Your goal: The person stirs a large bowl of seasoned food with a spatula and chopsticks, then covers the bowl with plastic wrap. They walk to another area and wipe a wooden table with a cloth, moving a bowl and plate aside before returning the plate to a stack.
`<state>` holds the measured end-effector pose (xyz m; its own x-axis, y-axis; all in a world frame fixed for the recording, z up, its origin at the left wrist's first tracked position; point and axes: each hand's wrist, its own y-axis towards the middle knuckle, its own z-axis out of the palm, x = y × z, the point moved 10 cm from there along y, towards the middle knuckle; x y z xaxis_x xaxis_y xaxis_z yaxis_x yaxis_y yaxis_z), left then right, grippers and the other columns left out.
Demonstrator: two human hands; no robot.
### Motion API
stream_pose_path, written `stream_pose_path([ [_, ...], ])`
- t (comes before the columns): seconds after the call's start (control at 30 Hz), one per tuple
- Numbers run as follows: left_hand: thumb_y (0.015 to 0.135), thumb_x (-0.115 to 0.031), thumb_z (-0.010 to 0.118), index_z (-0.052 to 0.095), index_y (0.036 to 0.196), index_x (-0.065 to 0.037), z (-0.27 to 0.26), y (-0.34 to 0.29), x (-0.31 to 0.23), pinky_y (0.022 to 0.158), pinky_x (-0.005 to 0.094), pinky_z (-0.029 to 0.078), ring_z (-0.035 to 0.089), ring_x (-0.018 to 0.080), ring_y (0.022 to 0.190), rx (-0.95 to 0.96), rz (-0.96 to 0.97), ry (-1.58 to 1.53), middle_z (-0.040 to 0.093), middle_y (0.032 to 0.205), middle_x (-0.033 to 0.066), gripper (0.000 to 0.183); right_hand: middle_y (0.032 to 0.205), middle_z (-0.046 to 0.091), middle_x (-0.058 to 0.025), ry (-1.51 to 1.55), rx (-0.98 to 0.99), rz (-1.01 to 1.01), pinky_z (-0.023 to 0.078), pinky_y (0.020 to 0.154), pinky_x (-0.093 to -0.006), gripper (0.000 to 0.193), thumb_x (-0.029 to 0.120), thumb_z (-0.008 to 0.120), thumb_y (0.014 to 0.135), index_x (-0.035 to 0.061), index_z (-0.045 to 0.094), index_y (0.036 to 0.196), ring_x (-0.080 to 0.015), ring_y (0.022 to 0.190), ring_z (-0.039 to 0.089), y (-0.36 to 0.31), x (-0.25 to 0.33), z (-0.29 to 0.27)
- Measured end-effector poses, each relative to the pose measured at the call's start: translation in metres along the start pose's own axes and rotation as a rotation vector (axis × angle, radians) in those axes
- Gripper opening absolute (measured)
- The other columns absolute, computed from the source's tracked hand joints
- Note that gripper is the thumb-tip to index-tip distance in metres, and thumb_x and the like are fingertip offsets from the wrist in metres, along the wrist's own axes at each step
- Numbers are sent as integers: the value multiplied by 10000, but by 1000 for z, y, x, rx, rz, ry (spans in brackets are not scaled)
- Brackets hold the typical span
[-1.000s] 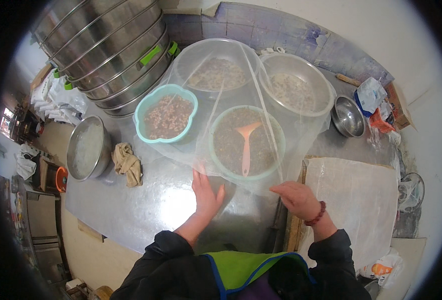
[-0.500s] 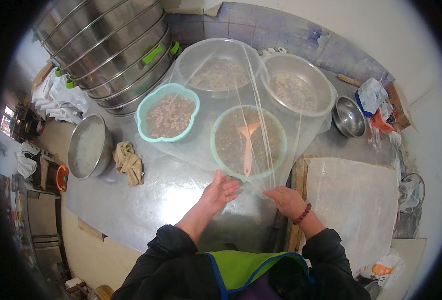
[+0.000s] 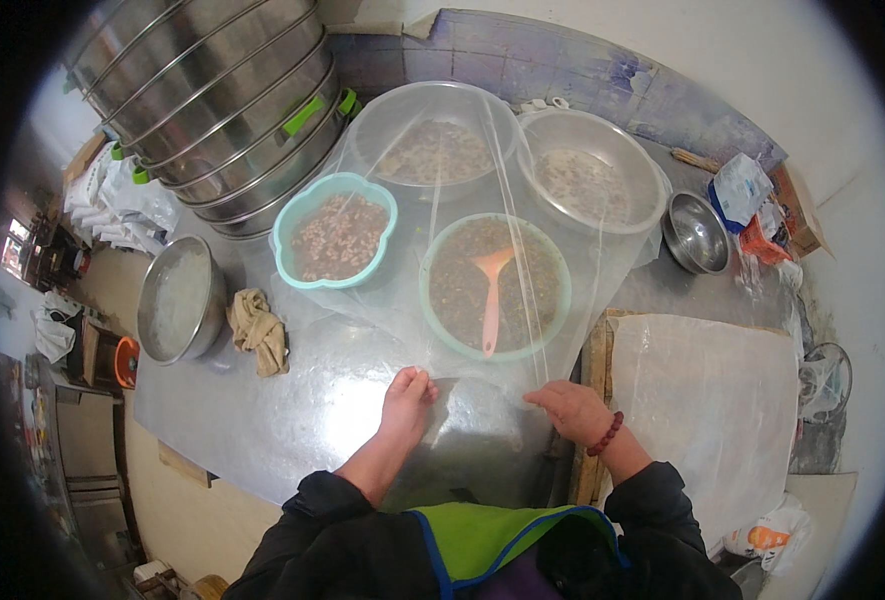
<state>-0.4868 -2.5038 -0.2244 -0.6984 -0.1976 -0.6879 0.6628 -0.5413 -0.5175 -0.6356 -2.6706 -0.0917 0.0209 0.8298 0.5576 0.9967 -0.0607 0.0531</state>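
Observation:
A clear plastic sheet (image 3: 594, 262) lies over several bowls, its near edge running down towards me. My left hand (image 3: 405, 402) is closed, fingertips pinching the sheet's near edge. To its right, my right hand (image 3: 572, 412), with a beaded bracelet on the wrist, also pinches the edge between thumb and fingers. Just beyond the hands, under the sheet, stands a pale green bowl (image 3: 425, 290) of dark, wet chopped filling. An orange-pink spatula (image 3: 491, 305) shows over that bowl's middle. Left of it, a turquoise scalloped bowl (image 3: 281, 258) holds a reddish-brown mixture with light bits.
Two steel basins (image 3: 367, 150) (image 3: 652, 185) stand at the back under the sheet. Stacked steel steamers (image 3: 232, 110) rise back left. A tilted steel bowl (image 3: 207, 335) and tan cloth (image 3: 257, 330) sit left. A cloth-covered board (image 3: 702, 420) lies right, a small steel bowl (image 3: 697, 235) behind it.
My left hand has moved left and slightly down, its spread fingers closing on the sheet's edge. The right hand has shifted only slightly. The sheet's near edge is spread wider.

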Motion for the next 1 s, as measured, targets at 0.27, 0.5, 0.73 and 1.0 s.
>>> stream_pose_path([
  [0.27,916,-89,528,502,927,-86,-26,-20,7,736,282,456,525,118,759,-44,-27,79,537,835,11,28,886,613,-97,6,59,-25,502,757,-379,255,36,505,773,94,610,998,-291,870,593,-2,1,14],
  [0.5,936,-174,462,499,1040,-63,12,-3,33,904,465,438,553,285,1037,132,-226,-229,569,1073,143,157,876,592,-95,56,-35,-27,497,718,-366,296,-19,531,725,89,603,991,-300,834,591,6,-1,8],
  [0.73,886,-180,385,430,1210,65,61,45,50,974,502,387,506,349,1122,284,-280,-506,524,1208,215,409,865,582,-98,73,-47,-32,496,705,-367,314,-30,535,717,88,603,999,-297,819,588,11,-6,4],
  [1.0,819,-176,460,456,1195,56,65,78,24,951,466,401,534,318,1072,236,-164,-572,554,1177,187,442,861,578,-103,77,-66,-10,495,709,-366,298,-29,535,730,76,604,1000,-300,812,585,12,-18,7],
])
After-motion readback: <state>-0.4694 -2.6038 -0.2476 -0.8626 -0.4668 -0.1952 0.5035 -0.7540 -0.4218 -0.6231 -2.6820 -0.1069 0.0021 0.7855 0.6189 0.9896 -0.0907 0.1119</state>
